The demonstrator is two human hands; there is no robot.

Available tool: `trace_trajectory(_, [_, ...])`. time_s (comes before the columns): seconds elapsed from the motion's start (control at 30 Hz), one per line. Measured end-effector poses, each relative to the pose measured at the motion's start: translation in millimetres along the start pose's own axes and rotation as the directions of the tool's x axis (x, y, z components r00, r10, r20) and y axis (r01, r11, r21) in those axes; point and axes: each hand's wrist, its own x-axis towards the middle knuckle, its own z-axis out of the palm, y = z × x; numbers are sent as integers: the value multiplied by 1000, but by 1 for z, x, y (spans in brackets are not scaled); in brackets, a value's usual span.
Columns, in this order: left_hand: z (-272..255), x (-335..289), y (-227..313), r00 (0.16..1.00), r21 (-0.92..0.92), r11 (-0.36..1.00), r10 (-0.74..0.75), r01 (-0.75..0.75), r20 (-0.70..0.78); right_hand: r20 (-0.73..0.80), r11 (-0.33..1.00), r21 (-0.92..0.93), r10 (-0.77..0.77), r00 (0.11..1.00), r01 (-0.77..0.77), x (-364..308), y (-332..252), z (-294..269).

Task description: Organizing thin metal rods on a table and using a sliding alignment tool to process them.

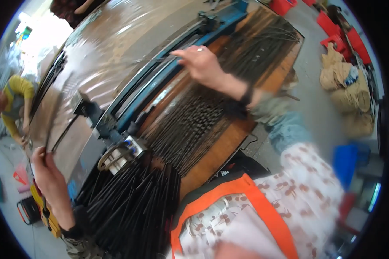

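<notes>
My left hand [52, 183] is closed round a thin black tube [70, 125] at the left; motion blur smears the tube's upper part. My right hand [205, 71], above the long blue rail [163, 74], has its fingers pinched together. A thin pale strand, like a wire, seems to run leftward from those fingertips, but it is faint. Between my hands, a metal clamp device [123, 154] sits at the rail's near end. Close to my body lies a fanned pile of black tubes [129, 211]. Many dark, ridged rods [190, 123] lie side by side beyond it.
A wooden bench top [209, 157] carries the rods. Clear plastic sheeting [112, 47] covers the table beyond the rail. At the left, a person in a yellow top [19, 93] works nearby. Red bins [358, 45] and tan sacks [348, 90] stand on the right.
</notes>
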Motion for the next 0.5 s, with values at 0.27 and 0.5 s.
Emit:
trace_trajectory(0.27, [-57, -24, -29, 996, 68, 996, -60, 65, -71, 513, 616, 659, 51, 857, -432, 95, -111, 68])
trace_trajectory(0.5, [-91, -96, -36, 974, 80, 972, -225, 222, 36, 332, 606, 787, -255, 908, -117, 132, -176, 121])
